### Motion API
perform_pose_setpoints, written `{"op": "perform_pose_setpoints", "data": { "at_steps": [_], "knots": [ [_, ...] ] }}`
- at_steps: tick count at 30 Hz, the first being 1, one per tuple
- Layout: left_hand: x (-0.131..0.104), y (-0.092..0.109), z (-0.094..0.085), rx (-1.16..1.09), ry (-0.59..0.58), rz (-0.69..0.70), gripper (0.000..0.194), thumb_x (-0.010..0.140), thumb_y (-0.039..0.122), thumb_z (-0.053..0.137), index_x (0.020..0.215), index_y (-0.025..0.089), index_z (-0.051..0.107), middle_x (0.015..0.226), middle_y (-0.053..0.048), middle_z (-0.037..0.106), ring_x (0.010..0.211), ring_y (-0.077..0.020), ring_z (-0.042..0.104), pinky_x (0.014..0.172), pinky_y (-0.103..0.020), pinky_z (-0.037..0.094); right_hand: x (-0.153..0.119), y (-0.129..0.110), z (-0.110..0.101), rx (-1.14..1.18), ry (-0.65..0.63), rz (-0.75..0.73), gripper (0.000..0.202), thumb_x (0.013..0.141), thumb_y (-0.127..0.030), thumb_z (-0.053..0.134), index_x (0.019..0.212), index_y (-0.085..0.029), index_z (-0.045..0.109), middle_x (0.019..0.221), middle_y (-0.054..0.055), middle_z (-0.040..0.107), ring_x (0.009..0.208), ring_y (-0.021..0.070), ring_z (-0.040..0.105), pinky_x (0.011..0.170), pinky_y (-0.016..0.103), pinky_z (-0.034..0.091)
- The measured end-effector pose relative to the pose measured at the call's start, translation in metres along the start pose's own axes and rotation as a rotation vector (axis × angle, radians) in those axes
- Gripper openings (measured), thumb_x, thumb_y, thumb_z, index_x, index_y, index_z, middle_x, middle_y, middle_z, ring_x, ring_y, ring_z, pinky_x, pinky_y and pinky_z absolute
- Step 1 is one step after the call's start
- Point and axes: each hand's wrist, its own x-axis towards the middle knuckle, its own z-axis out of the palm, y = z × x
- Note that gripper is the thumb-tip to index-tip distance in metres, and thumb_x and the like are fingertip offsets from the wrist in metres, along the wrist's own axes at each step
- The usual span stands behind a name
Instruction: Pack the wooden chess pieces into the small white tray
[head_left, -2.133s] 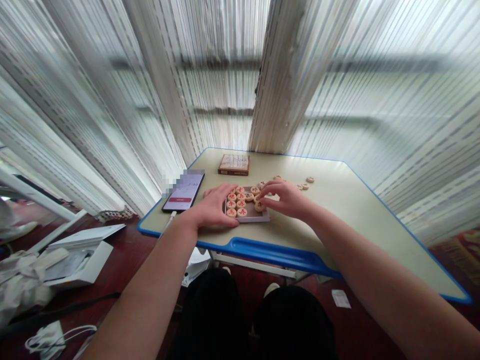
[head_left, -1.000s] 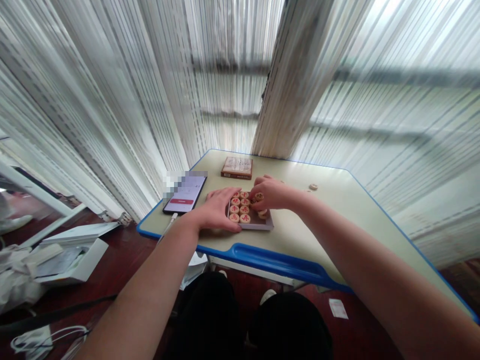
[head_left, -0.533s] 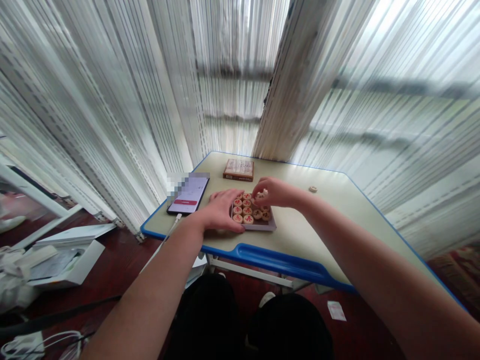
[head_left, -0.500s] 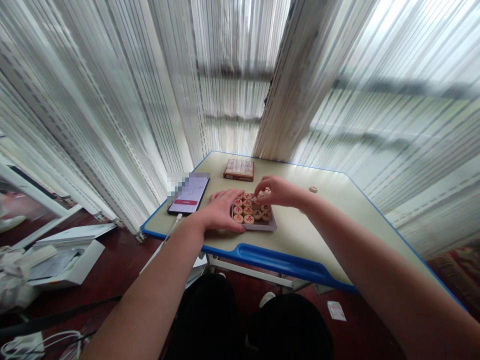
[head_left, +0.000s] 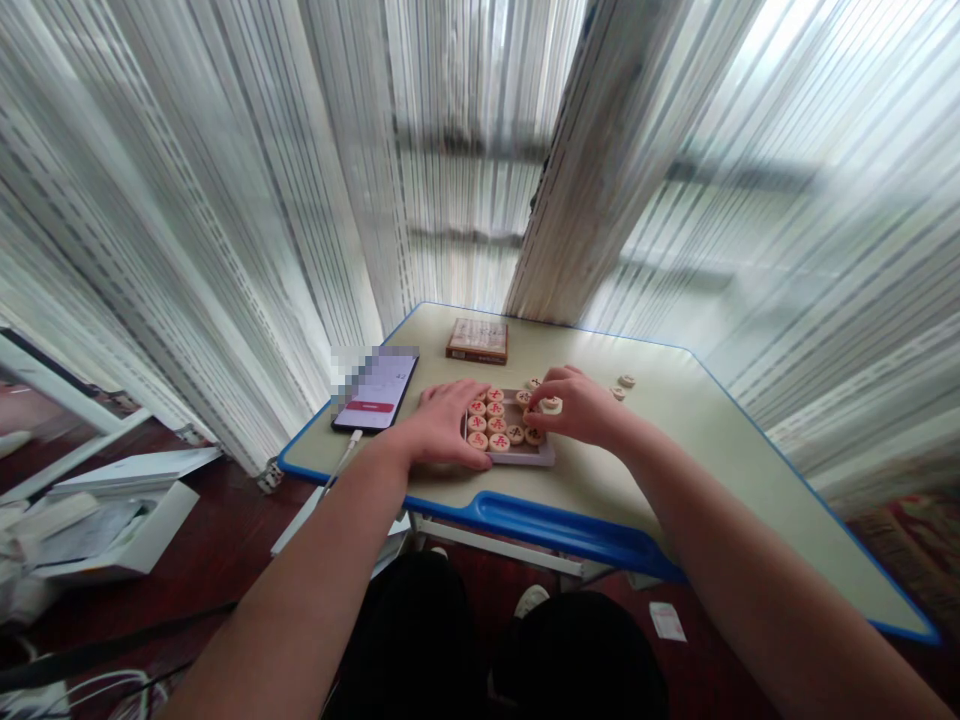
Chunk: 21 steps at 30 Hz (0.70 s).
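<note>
A shallow box [head_left: 525, 457] near the table's front edge holds several round wooden pieces [head_left: 498, 425] with red characters. My left hand [head_left: 450, 425] rests along the box's left side, thumb at the front corner and fingers at the back, gripping it. Over the box's right side is my right hand [head_left: 574, 403], its fingers bent together around a piece that they partly hide. Another piece [head_left: 533, 384] sits just behind the box. Farther right on the table lie loose pieces [head_left: 627, 381].
A flat brown box [head_left: 478, 341] stands at the back of the table [head_left: 675, 460]. To the left lies a phone [head_left: 382, 385] with a white cable [head_left: 351, 448]. Along the front edge runs a blue groove [head_left: 562, 525]. Striped curtains hang behind.
My right hand has shifted to the right and slightly toward me, uncovering part of the box's interior. My left hand stays at the box. A second loose piece now shows at the right.
</note>
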Motion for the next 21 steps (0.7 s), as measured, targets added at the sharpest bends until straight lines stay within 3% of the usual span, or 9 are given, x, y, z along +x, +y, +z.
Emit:
{"op": "perform_pose_setpoints", "data": {
  "at_steps": [10, 21],
  "knots": [
    [-0.0018, 0.0023, -0.0014, 0.017, 0.0, -0.02, 0.102, 0.052, 0.052, 0.069, 0.14, 0.018, 0.03, 0.147, -0.012, 0.031, 0.135, -0.0302, 0.025, 0.113, -0.042, 0.015, -0.0055, 0.0042, -0.0049, 0.061, -0.046, -0.019, 0.017, 0.071, -0.031, 0.068, 0.084, -0.021, 0.073, 0.083, 0.006, 0.06, 0.08, 0.0195, 0.055, 0.078, 0.034, 0.043],
    [-0.0018, 0.0029, -0.0026, 0.013, -0.015, -0.031, 0.105, 0.052, 0.052, 0.069, 0.141, 0.017, 0.028, 0.146, -0.011, 0.031, 0.135, -0.0311, 0.025, 0.113, -0.042, 0.015, -0.0018, 0.0018, -0.0042, 0.08, -0.072, 0.075, 0.019, 0.07, -0.035, 0.068, 0.079, -0.019, 0.072, 0.085, 0.007, 0.06, 0.077, 0.0186, 0.056, 0.075, 0.032, 0.044]
  ]
}}
